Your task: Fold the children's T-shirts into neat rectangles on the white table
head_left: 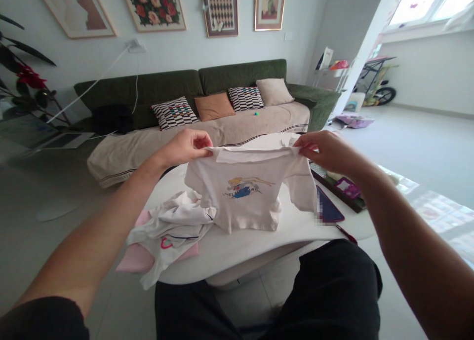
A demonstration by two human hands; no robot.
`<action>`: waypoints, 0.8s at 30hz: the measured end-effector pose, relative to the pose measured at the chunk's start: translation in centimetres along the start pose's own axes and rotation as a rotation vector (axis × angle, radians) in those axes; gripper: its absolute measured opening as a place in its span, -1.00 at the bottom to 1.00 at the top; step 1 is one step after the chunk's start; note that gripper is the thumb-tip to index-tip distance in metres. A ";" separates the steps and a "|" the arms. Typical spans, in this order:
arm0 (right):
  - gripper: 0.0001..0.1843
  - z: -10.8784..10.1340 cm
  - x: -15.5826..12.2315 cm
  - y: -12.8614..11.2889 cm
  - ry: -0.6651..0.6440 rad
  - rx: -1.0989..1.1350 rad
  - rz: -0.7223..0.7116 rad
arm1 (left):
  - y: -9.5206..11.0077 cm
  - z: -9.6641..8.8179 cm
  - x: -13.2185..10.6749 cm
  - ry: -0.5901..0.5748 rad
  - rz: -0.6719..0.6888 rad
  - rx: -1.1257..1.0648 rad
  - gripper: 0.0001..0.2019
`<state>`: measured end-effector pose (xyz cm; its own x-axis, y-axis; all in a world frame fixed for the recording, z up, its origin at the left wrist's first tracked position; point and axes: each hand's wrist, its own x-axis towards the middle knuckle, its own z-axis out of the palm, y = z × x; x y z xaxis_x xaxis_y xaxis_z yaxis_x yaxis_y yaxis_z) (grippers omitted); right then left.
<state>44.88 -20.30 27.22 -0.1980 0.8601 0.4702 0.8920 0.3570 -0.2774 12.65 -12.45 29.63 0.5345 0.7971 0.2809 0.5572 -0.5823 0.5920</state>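
A small white T-shirt (pixel 244 192) with a blue and yellow print hangs in front of me, held up by its shoulders above a white table (pixel 259 241). My left hand (pixel 185 146) pinches the shirt's left shoulder. My right hand (pixel 326 150) pinches the right shoulder. The shirt's hem touches the tabletop. A crumpled pile of white and pink clothes (pixel 166 236) lies on the table's left edge, below my left forearm.
A dark phone (pixel 328 207) and a dark tray (pixel 342 189) with small items lie on the table's right side. Behind the table stands a green sofa (pixel 207 98) with several cushions. My knees in black trousers (pixel 326 285) are under the table's near edge.
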 end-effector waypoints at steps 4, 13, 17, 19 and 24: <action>-0.86 0.2 -0.3 -0.3 0.020 -0.004 0.052 | 0.3 0.6 -0.5 -0.064 -0.076 -0.021 -0.83; -0.93 1.5 -0.6 -0.5 0.099 -0.211 0.077 | 0.8 1.6 -2.8 -0.284 0.049 0.168 -0.81; -0.83 1.7 -0.6 -2.0 0.321 0.099 0.088 | 4.3 1.7 -5.0 -0.396 0.212 0.189 -0.87; -0.86 1.5 -0.8 -3.4 0.381 0.431 0.018 | 6.3 1.7 -6.4 -0.444 0.312 0.160 -0.87; -0.74 1.0 -2.2 -8.0 -0.008 1.196 -0.227 | 9.2 3.2 -8.8 -0.189 0.396 0.056 -0.84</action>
<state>37.78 -24.65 27.53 -0.3071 0.7352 0.6043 -0.0996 0.6067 -0.7887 15.08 -25.37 30.22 0.8175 0.4708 0.3317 0.3172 -0.8488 0.4229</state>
